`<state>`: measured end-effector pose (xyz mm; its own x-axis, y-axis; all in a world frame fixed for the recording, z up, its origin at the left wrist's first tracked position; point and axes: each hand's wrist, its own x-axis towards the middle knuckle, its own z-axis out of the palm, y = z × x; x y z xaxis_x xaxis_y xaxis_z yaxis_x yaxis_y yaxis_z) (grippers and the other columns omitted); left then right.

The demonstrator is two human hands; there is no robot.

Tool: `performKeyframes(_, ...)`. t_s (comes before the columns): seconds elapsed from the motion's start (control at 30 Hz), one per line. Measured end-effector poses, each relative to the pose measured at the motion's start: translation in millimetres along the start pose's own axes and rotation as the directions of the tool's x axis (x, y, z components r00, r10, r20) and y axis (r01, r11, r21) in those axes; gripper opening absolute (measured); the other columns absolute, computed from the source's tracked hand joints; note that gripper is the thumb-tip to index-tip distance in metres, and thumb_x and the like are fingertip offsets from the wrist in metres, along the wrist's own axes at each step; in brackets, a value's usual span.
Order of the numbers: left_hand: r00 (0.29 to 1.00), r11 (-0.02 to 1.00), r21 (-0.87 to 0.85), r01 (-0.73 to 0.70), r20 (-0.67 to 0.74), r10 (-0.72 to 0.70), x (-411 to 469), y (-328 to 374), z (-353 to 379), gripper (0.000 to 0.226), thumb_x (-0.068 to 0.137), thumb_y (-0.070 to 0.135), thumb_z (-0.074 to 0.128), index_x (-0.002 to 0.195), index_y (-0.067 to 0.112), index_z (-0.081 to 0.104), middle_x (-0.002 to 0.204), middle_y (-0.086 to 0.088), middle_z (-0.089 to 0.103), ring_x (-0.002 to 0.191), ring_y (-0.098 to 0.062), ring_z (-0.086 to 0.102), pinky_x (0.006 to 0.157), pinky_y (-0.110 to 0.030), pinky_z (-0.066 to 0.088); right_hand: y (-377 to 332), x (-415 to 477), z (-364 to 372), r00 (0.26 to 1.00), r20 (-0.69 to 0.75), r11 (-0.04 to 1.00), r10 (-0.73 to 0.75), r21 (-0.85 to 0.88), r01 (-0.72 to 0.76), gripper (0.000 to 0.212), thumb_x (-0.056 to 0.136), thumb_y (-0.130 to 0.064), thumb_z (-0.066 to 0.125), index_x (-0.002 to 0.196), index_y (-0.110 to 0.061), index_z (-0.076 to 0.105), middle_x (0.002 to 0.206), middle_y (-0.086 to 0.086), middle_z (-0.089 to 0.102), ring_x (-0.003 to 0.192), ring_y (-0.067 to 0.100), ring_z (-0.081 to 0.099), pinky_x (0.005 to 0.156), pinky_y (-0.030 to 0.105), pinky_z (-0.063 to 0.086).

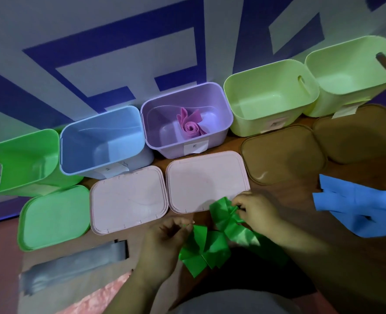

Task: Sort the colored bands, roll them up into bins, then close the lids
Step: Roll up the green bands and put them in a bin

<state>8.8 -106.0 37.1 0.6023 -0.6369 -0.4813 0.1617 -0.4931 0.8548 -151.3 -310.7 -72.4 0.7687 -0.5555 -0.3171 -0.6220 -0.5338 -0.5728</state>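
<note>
A crumpled green band (212, 243) lies on the wooden table in front of me. My left hand (164, 243) pinches its near left part, and my right hand (257, 211) pinches its far end by the pink lid. A blue band (355, 209) lies folded at the right. A grey band (74, 266) stretches along the near left. A rolled pink band (190, 126) sits inside the purple bin (219, 130). The green bin (19, 162), the blue bin (74, 141) and two light green bins (244, 118) (323, 103) stand open with nothing inside.
Lids lie in front of the bins: a green lid (53, 216), two pink lids (128, 198) (205, 180) and two brown lids (282, 152) (355, 134). A pink sheet (101, 295) lies at the table's near edge. A white and blue wall stands behind the bins.
</note>
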Motion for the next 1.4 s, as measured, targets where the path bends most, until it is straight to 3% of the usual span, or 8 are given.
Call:
performKeyframes(0.2, 1.0, 0.999, -0.031, -0.022, 0.003, 0.022, 0, 5, -1, 0.009, 0.09, -0.004, 0.064, 0.085, 0.001, 0.071, 0.084, -0.018, 0.072, 0.075, -0.019, 0.065, 0.07, -0.028, 0.053, -8, -6, -17, 0.998, 0.0, 0.991, 0.064, 0.114, -0.063, 0.026, 0.079, -0.004, 0.07, 0.097, -0.021, 0.076, 0.091, -0.005, 0.072, 0.08, 0.009, 0.066, 0.075, 0.022, 0.054)
performKeyframes(0.53, 0.992, 0.992, -0.028, -0.121, 0.03, 0.122, -25, 15, -16, 0.014, 0.089, -0.003, 0.066, 0.083, 0.006, 0.074, 0.082, -0.018, 0.072, 0.076, -0.021, 0.066, 0.073, -0.035, 0.054, -55, -42, -71, 0.997, -0.052, 0.994, 0.049, 0.101, -0.043, 0.013, 0.079, -0.012, 0.076, 0.086, -0.023, 0.077, 0.076, -0.013, 0.07, 0.07, -0.004, 0.063, 0.068, 0.016, 0.05)
performKeyframes(0.63, 0.988, 0.986, -0.068, -0.154, 0.016, 0.155, -37, 23, -23, 0.016, 0.086, -0.004, 0.068, 0.09, 0.009, 0.076, 0.084, -0.015, 0.074, 0.078, -0.015, 0.069, 0.073, -0.025, 0.056, -75, -56, -89, 0.996, -0.082, 0.997, 0.021, 0.075, -0.015, 0.006, 0.078, -0.019, 0.079, 0.08, -0.024, 0.076, 0.068, -0.016, 0.065, 0.072, -0.008, 0.062, 0.062, 0.009, 0.046)
performKeyframes(0.87, 0.936, 0.937, -0.032, -0.348, 0.049, 0.35, -71, 52, -46, 0.019, 0.084, -0.006, 0.07, 0.077, 0.011, 0.077, 0.075, -0.006, 0.075, 0.068, -0.011, 0.069, 0.065, -0.018, 0.053, -127, -91, -120, 0.972, -0.227, 0.982, -0.053, 0.167, 0.092, 0.014, 0.073, -0.022, 0.083, 0.07, -0.031, 0.073, 0.089, -0.013, 0.068, 0.085, 0.006, 0.065, 0.079, 0.029, 0.053)
performKeyframes(1.0, 0.906, 0.907, -0.032, -0.421, 0.025, 0.422, -91, 68, -61, 0.02, 0.08, -0.003, 0.073, 0.075, 0.016, 0.078, 0.075, -0.003, 0.076, 0.07, -0.01, 0.069, 0.066, -0.018, 0.054, -163, -105, -131, 0.971, -0.221, 0.907, 0.086, 0.421, 0.016, 0.009, 0.077, -0.021, 0.08, 0.074, -0.028, 0.075, 0.076, -0.008, 0.074, 0.072, 0.016, 0.069, 0.07, 0.031, 0.053)
performKeyframes(1.13, 0.86, 0.86, -0.024, -0.51, -0.023, 0.509, -108, 82, -76, 0.013, 0.072, 0.019, 0.077, 0.077, 0.031, 0.078, 0.076, 0.003, 0.076, 0.072, -0.01, 0.07, 0.07, -0.02, 0.053, -202, -120, -134, 0.959, -0.271, 0.743, 0.077, 0.657, 0.126, 0.016, 0.079, 0.0, 0.076, 0.073, -0.015, 0.074, 0.063, -0.001, 0.064, 0.059, 0.012, 0.054, 0.055, 0.017, 0.043)
performKeyframes(1.27, 0.781, 0.781, 0.024, -0.624, -0.033, 0.624, -118, 93, -96, 0.012, 0.073, 0.018, 0.08, 0.076, 0.029, 0.078, 0.081, 0.003, 0.075, 0.078, -0.013, 0.07, 0.073, -0.021, 0.052, -232, -129, -129, 0.939, -0.342, 0.731, 0.028, 0.648, 0.215, 0.031, 0.077, 0.001, 0.078, 0.068, -0.029, 0.076, 0.065, 0.0, 0.067, 0.06, 0.009, 0.056, 0.058, 0.017, 0.047)
performKeyframes(1.4, 0.754, 0.755, -0.007, -0.655, -0.058, 0.654, -126, 101, -106, 0.019, 0.07, 0.016, 0.078, 0.08, 0.033, 0.079, 0.081, 0.004, 0.076, 0.078, -0.011, 0.071, 0.074, -0.022, 0.054, -263, -139, -126, 0.934, -0.357, 0.637, -0.014, 0.716, 0.284, 0.023, 0.075, 0.005, 0.077, 0.072, -0.018, 0.075, 0.066, 0.002, 0.07, 0.061, 0.009, 0.06, 0.059, 0.014, 0.051)
